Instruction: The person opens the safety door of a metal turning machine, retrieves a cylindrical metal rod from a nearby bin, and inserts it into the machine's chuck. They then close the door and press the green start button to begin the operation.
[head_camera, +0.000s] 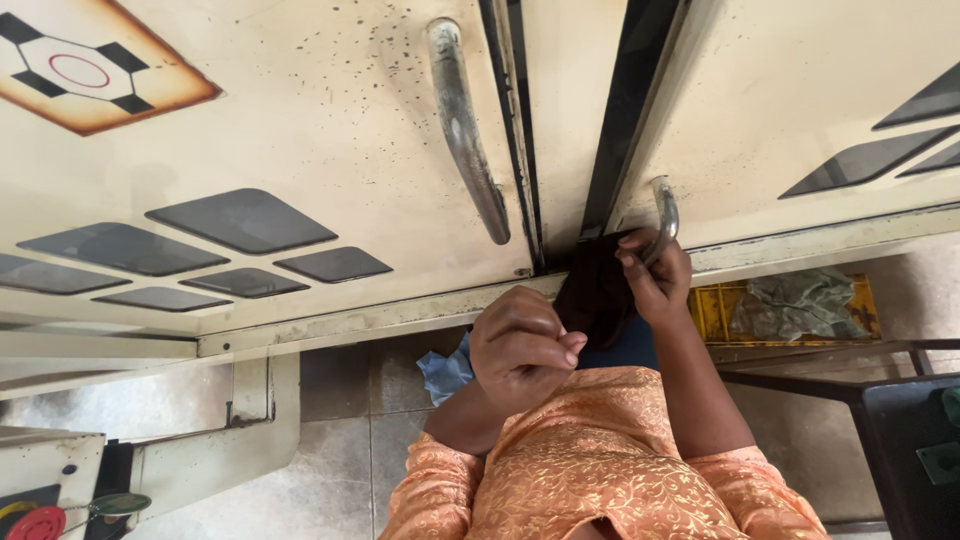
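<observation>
Below cream laminate cupboard doors (330, 110): right hand (655, 270) grips curved steel handle (664, 215); left hand (522, 345) loosely clenched, apparently holding nothing, near dark cloth (597, 290).

Two hands show: the left hand (527, 345) and the right hand (655, 275). Two cupboard doors, left door (300, 130) and right door (800, 110), carry two metal handles: a long handle (466, 130) and a short handle (664, 215). One blue cloth (445, 370) lies below the left door.

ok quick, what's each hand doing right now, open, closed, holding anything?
Left hand: closed in a loose fist, nothing visible in its grip.
Right hand: closed around the curved metal handle of the cream cupboard door.
</observation>
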